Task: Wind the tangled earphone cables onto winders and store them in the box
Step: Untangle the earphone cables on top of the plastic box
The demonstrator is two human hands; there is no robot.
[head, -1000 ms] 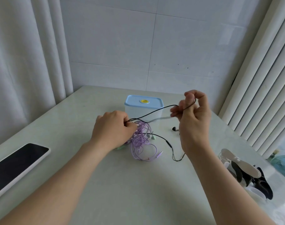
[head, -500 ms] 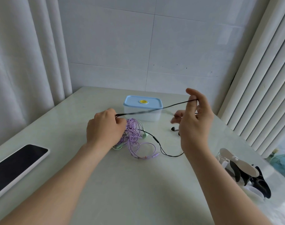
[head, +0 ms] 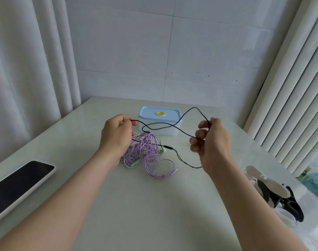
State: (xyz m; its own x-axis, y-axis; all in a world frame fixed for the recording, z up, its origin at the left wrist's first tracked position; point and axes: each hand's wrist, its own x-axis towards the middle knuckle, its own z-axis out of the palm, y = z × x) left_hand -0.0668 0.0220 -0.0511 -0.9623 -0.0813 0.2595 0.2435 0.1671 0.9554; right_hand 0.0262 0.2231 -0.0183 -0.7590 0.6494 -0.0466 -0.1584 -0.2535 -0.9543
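Mid-frame, just below the blue-lidded box (head: 160,124), left hand (head: 116,136) and right hand (head: 213,142) are both pinching the black earphone cable (head: 195,107) that's running into the purple tangle (head: 147,151), so tugging is probably risking a tighter knot.

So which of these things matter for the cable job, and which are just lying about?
Job: black cable, held by left hand and right hand; purple tangle; box; white and black pieces at right, probably winders.
Lying about: phone; fan.
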